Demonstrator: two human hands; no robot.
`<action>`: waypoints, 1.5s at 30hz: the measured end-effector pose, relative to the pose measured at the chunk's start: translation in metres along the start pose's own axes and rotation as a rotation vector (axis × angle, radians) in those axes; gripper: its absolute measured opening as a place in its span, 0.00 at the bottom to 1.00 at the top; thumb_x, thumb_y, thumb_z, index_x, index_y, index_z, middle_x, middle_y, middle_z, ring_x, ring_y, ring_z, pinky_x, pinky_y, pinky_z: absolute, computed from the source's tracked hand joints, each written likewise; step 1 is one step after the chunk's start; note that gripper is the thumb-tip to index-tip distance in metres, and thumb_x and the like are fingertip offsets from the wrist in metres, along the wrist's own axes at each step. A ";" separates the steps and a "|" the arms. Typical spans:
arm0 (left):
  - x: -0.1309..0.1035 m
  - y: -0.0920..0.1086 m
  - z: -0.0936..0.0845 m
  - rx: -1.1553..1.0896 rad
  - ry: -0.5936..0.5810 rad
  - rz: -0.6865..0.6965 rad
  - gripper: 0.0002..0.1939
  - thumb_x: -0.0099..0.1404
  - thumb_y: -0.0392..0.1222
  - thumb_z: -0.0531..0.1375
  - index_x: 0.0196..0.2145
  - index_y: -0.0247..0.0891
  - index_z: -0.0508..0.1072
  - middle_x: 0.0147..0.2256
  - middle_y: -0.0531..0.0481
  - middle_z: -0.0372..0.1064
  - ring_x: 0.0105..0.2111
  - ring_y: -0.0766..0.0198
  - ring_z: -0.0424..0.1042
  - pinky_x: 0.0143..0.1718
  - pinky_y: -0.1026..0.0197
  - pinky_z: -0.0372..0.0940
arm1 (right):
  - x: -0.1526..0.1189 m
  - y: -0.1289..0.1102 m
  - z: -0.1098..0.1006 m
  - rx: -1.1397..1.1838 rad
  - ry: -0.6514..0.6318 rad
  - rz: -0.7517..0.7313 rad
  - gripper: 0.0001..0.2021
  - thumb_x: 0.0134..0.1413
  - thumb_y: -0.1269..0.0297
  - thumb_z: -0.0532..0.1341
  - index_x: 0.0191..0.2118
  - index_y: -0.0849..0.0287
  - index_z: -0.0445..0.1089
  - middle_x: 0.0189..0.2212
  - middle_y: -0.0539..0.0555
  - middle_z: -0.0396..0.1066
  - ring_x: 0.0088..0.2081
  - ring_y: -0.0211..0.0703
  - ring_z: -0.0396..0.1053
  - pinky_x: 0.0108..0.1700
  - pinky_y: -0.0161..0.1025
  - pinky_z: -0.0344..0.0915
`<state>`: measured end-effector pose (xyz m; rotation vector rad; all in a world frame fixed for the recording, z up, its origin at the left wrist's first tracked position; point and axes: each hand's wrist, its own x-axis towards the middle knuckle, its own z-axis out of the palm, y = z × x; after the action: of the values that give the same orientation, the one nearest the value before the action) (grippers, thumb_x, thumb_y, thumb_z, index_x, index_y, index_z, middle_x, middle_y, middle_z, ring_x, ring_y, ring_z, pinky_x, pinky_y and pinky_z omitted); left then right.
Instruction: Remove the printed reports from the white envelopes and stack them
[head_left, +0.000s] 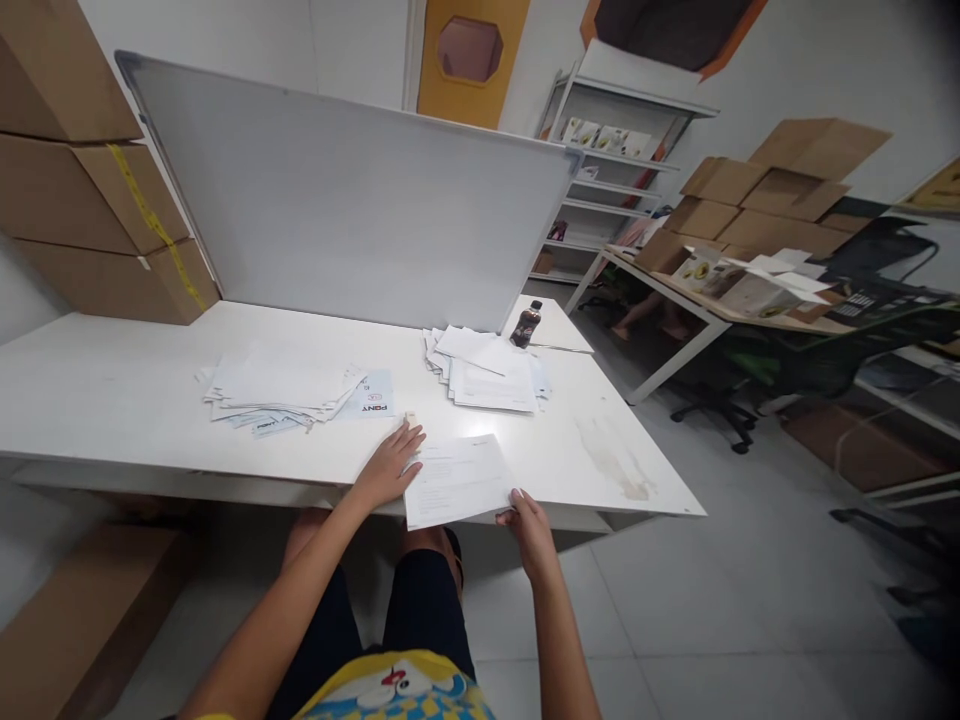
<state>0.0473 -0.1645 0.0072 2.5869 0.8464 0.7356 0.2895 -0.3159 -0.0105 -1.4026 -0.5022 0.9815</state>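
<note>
A printed sheet of paper (459,482) lies at the table's front edge, its near side sticking out past the edge. My right hand (531,530) pinches the sheet's right corner between thumb and fingers. My left hand (388,466) rests by the sheet's left edge, fingers stretched out and the thumb over the paper. Just beyond its fingertips is a small off-white object (410,418), too small to name. Farther back sits a stack of printed papers (495,385). On the left, another loose pile of papers (277,385) lies partly over a pale blue printed sheet (373,393).
A whiteboard (360,200) stands along the back of the white table (112,390). A bottle of dark drink (526,325) is at the back right. Cardboard boxes (97,200) are stacked at left. To the right are a second table (675,285) with boxes and an office chair (739,425).
</note>
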 end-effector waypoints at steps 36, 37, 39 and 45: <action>0.002 -0.002 -0.001 0.062 -0.016 0.006 0.26 0.67 0.37 0.48 0.62 0.39 0.56 0.64 0.46 0.52 0.66 0.55 0.42 0.63 0.46 0.51 | 0.071 0.002 0.001 -1.260 0.055 -0.544 0.33 0.63 0.48 0.36 0.65 0.63 0.52 0.67 0.61 0.46 0.67 0.52 0.43 0.66 0.57 0.31; 0.002 -0.002 -0.001 0.066 -0.015 0.005 0.26 0.67 0.37 0.49 0.62 0.39 0.56 0.64 0.46 0.52 0.66 0.55 0.42 0.63 0.46 0.51 | 0.070 0.001 0.001 -1.280 0.060 -0.541 0.33 0.63 0.48 0.36 0.65 0.63 0.52 0.66 0.61 0.47 0.67 0.53 0.43 0.66 0.57 0.30; 0.002 -0.002 -0.001 0.073 -0.013 0.004 0.26 0.67 0.37 0.49 0.62 0.38 0.56 0.64 0.46 0.52 0.66 0.54 0.42 0.63 0.46 0.52 | 0.067 0.000 0.003 -1.334 0.087 -0.511 0.34 0.63 0.47 0.36 0.65 0.64 0.53 0.66 0.62 0.48 0.67 0.55 0.42 0.65 0.59 0.27; 0.002 -0.002 0.000 0.089 -0.003 0.020 0.26 0.67 0.36 0.48 0.63 0.39 0.56 0.64 0.46 0.53 0.66 0.54 0.43 0.62 0.44 0.54 | 0.058 -0.003 0.009 -1.488 0.226 -0.412 0.33 0.65 0.51 0.35 0.65 0.67 0.53 0.65 0.63 0.49 0.67 0.57 0.41 0.65 0.61 0.26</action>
<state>0.0478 -0.1612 0.0071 2.6779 0.8730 0.7149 0.3144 -0.2632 -0.0205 -2.4857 -1.4250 -0.0624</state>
